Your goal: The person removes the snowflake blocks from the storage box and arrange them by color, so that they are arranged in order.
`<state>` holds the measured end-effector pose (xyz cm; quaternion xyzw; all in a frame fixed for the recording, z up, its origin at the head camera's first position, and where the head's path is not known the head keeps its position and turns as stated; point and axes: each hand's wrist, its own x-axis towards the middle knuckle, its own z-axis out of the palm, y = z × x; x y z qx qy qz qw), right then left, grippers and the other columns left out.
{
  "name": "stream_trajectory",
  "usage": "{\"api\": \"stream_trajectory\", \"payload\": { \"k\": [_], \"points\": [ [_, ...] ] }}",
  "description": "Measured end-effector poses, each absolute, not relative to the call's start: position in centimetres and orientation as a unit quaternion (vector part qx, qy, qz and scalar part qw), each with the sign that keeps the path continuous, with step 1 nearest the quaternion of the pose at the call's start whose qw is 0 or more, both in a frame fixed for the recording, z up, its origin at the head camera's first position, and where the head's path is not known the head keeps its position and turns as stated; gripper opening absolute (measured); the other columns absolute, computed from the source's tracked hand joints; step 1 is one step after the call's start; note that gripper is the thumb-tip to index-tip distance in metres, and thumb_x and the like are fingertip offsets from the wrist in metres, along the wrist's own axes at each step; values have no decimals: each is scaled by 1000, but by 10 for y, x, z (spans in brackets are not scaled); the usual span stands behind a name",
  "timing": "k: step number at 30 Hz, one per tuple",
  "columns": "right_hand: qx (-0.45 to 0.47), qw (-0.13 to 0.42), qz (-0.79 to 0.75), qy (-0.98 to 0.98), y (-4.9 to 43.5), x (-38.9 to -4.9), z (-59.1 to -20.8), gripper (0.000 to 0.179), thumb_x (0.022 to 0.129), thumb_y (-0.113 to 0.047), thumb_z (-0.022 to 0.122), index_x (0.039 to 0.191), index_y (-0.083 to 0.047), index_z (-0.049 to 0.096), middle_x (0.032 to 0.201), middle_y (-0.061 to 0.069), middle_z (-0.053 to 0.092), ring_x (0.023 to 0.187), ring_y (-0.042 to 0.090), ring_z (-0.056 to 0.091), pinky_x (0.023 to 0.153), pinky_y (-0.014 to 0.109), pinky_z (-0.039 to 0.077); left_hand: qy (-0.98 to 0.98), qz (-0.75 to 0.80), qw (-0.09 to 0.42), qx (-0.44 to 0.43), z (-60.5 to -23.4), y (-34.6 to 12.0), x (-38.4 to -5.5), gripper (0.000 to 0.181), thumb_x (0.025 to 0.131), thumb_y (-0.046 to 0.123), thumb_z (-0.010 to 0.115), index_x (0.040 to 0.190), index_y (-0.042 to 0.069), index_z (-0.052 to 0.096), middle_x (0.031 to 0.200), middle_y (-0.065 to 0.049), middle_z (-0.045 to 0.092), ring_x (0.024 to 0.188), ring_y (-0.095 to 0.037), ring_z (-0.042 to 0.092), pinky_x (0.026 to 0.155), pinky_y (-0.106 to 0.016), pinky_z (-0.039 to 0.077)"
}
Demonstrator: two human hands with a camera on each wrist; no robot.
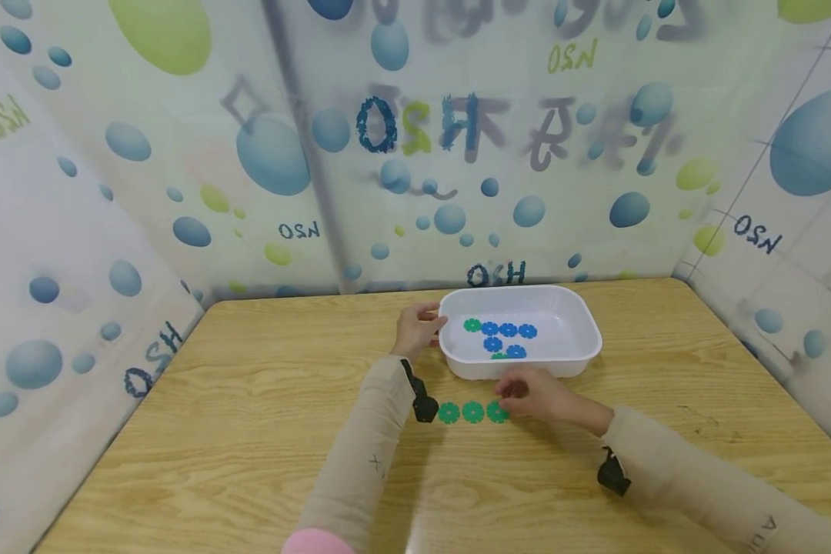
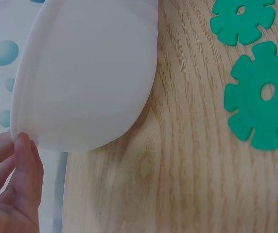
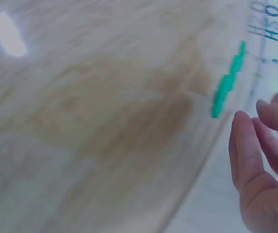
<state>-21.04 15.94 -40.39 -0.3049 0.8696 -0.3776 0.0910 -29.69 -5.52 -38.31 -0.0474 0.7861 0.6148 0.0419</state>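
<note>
My left hand [image 1: 418, 329] grips the left end of a white plastic tub [image 1: 589, 331], thumb and fingers at its rim. Close up in the left wrist view, the fingertips [image 2: 23, 138] meet at the rim. Just in front of the tub, three green notched plastic discs [image 1: 473, 412] lie in a row on the table. My right hand [image 1: 536, 394] is over the right end of that row, overlapping the last disc [image 1: 496, 412] in the head view. In the right wrist view its fingers [image 3: 246, 145] are loosely bent and apart from the thumb, with nothing between them.
Inside the tub lie several blue notched discs [image 1: 508, 330] and a green one [image 1: 472, 325]; another green disc [image 1: 500, 356] shows partly behind the front wall. The wooden table [image 1: 249, 431] meets a bubble-patterned curtain [image 1: 415, 231] at the back.
</note>
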Motion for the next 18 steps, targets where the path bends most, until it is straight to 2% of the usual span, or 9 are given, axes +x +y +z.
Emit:
{"api": "stream_trajectory", "payload": {
  "k": [7,13,18],
  "points": [
    [-311,100,-404,854,159,-207,-373,17,81,-9,63,94,3,62,83,1,61,73,10,57,68,26,51,783,618,48,-47,-382,-56,-296,36,84,10,61,120,7,55,104,-14,55,92,-30,59,66,-33,54],
    [-327,72,-404,852,152,-219,-350,16,83,-10,62,94,1,62,81,2,62,69,12,58,63,26,51,781,620,50,-52,-382,-57,-297,36,84,10,61,120,7,55,105,-14,55,93,-30,59,68,-35,53],
    [-353,46,-388,850,146,-239,-341,12,82,-8,62,92,-1,63,81,3,63,71,14,59,69,31,51,782,620,44,-47,-385,-56,-297,35,83,10,62,117,7,57,103,-14,55,90,-29,60,65,-33,54]
  ]
}}
